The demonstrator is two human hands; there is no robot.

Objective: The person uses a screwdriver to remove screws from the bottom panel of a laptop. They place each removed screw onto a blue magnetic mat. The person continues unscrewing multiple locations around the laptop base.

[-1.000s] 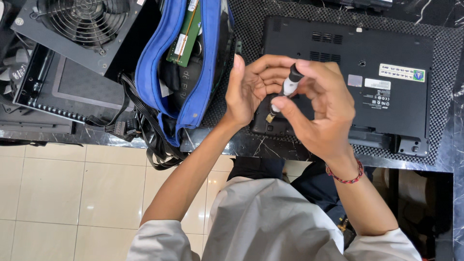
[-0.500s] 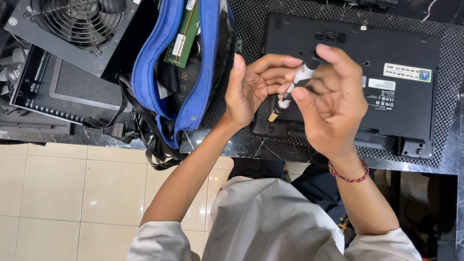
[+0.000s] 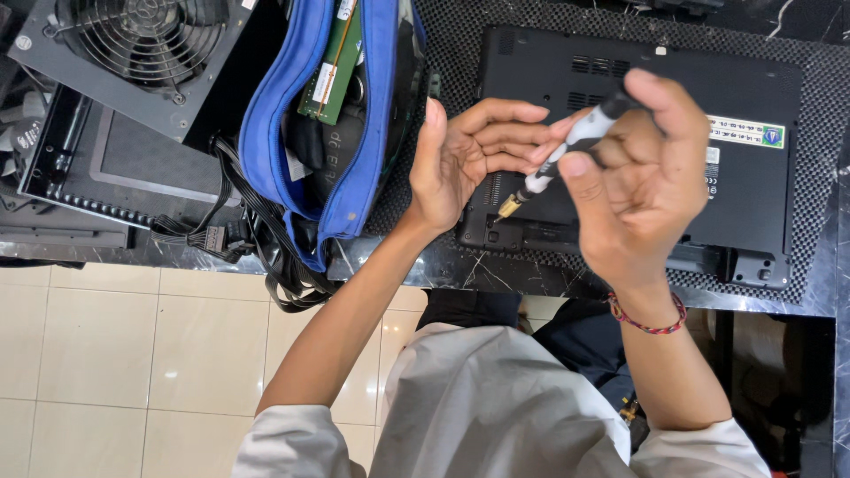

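one laptop [image 3: 637,133], one screwdriver [image 3: 567,150], one blue bag [image 3: 274,133], one power supply [image 3: 133,53], one memory stick [image 3: 332,62]

The screwdriver [image 3: 567,150] in my right hand [image 3: 633,190] has a smooth white and black plastic grip and a shiny brass-coloured metal tip. Laptop [image 3: 637,115] underside is matt black plastic, sitting on a rough dotted mat [image 3: 819,133]. Pouch [image 3: 283,124] is blue cloth, and the countertop [image 3: 496,270] is glossy dark marble.

A slim screwdriver [image 3: 567,150] with a white-and-black handle and brass-coloured tip. It slants tip-down. It's above the upturned black laptop [image 3: 637,97]
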